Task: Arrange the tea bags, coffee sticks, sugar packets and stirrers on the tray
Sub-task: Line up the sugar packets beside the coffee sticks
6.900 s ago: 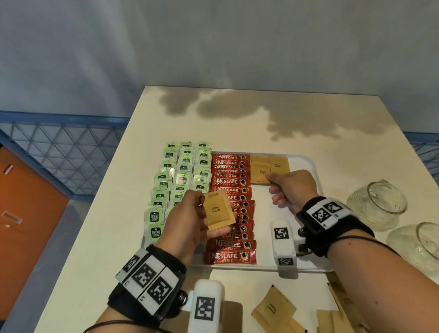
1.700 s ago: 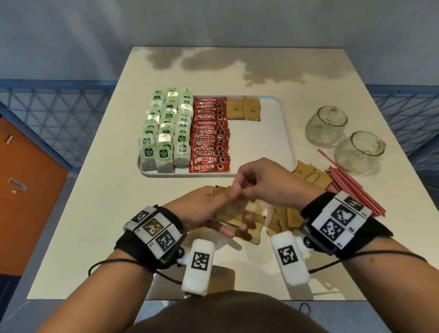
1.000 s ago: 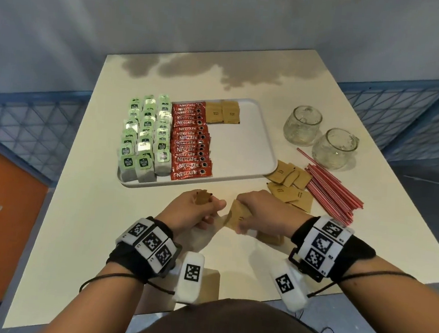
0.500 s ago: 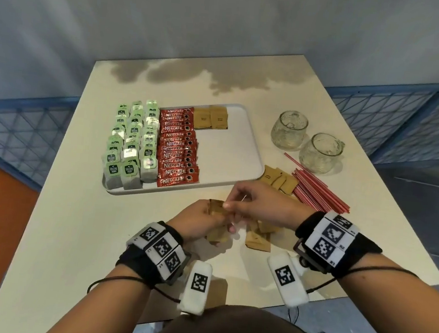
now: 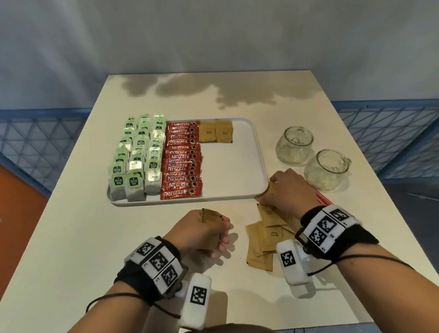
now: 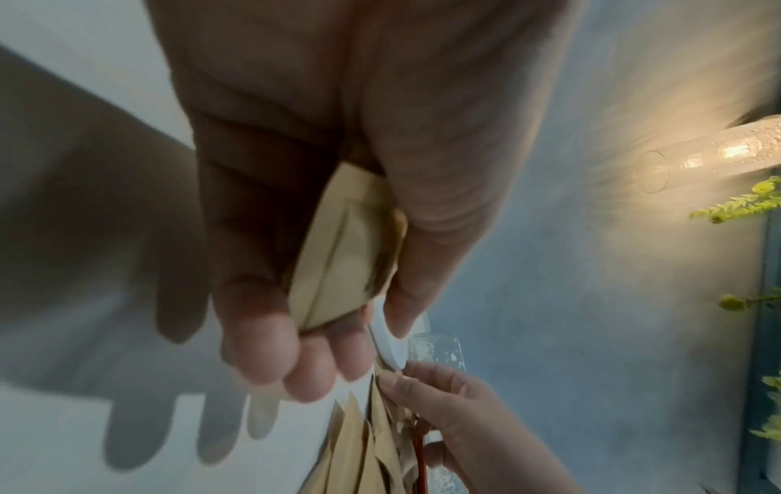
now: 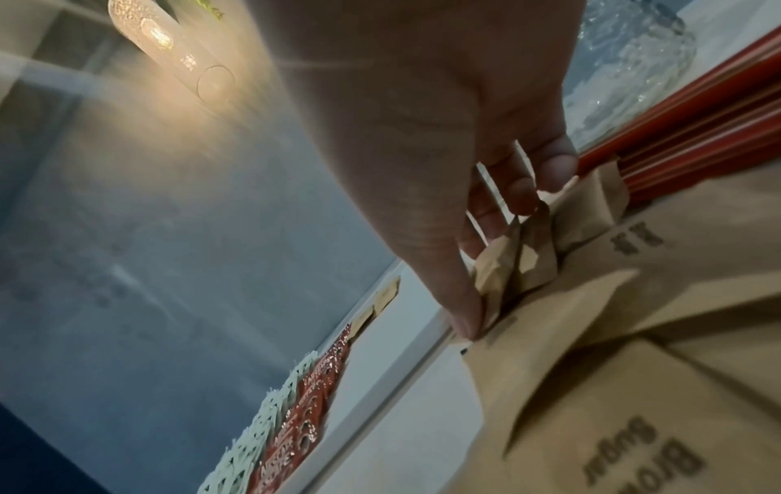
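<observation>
A white tray (image 5: 241, 174) holds rows of green tea bags (image 5: 139, 156), red coffee sticks (image 5: 182, 162) and two brown sugar packets (image 5: 216, 131) at its far edge. My left hand (image 5: 217, 233) hovers over the table in front of the tray and grips a small stack of sugar packets (image 6: 346, 254). My right hand (image 5: 275, 188) is down at the tray's near right corner, where thumb and fingers pinch one sugar packet (image 7: 515, 254) from the loose pile (image 5: 268, 235). Red stirrers (image 7: 697, 133) lie just beyond it, mostly hidden in the head view.
Two glass jars (image 5: 294, 145) (image 5: 325, 170) stand to the right of the tray. The right half of the tray is bare. Blue railing runs past both sides of the table, and the table's near edge is close to my body.
My right hand has left the left hand and moved right to the packet pile by the tray corner. The left hand still holds its packets and has barely moved.
</observation>
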A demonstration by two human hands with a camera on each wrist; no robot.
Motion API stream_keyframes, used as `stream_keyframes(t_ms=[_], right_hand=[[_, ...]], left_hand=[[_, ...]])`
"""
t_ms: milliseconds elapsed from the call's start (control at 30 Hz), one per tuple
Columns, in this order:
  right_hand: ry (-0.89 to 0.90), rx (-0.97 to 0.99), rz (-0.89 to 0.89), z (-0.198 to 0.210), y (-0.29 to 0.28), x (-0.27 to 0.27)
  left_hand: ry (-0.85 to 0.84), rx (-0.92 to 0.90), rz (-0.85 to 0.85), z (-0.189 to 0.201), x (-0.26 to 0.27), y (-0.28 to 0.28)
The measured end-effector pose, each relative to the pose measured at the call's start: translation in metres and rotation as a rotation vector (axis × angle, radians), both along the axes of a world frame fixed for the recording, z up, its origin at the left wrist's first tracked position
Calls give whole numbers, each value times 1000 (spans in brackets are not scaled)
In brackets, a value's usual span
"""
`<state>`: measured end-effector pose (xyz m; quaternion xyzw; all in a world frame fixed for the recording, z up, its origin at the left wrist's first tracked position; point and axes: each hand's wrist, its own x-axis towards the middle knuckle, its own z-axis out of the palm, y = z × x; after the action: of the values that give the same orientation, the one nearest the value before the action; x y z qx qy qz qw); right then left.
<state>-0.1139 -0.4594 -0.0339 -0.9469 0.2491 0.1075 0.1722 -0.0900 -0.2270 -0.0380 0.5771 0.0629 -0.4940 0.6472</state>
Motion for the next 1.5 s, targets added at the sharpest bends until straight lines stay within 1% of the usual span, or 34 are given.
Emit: stream_keyframes(t_ms=[67, 167, 233, 300, 367, 400, 467, 533, 600, 733, 867, 933, 1000, 1133, 1200, 1267, 1367, 1500], right_hand=[[27, 15, -5, 4, 0, -3], [69, 2, 14, 7, 1, -4], [91, 30, 4, 11, 2, -4], [113, 120, -5, 19, 4, -2], [117, 232, 20, 30, 8, -1], [112, 293, 40, 36, 11, -1], [40, 417, 55, 46, 20, -1], [-78, 565, 26, 51, 33, 1], [-153, 704, -20, 50, 45, 6], [-204, 858, -118, 39, 66, 11], [-220, 994, -207, 26, 81, 15], [-219, 1005, -198, 22, 86, 15], [-218, 991, -171, 22, 90, 14], [-259, 945, -135, 25, 93, 19], [-292, 916, -120, 25, 92, 23], [-304, 900, -101, 25, 90, 29], [-337, 895, -110, 23, 81, 44], [-400, 925, -275, 8, 58, 76]], left_hand=[[57, -16, 6, -1, 1, 2], [54, -19, 3, 1, 5, 7], [77, -42, -4, 2, 9, 10], [-14, -5, -30, 0, 13, 14], [-116, 33, -21, -1, 17, 16], [-135, 36, -4, -1, 19, 17], [-151, 30, 20, 0, 22, 20], [-175, 32, 28, -1, 24, 22], [-182, 22, 53, -1, 26, 24], [-176, -24, 96, 2, 26, 24], [-186, -41, 239, 8, 32, 22], [-223, -16, 314, 11, 37, 24], [-267, 26, 335, 14, 41, 26], [-381, 109, 289, 19, 47, 31], [-400, 127, 269, 21, 51, 32], [-366, 113, 258, 24, 57, 31], [-250, 56, 268, 31, 67, 33], [-100, -61, 325, 36, 86, 45]])
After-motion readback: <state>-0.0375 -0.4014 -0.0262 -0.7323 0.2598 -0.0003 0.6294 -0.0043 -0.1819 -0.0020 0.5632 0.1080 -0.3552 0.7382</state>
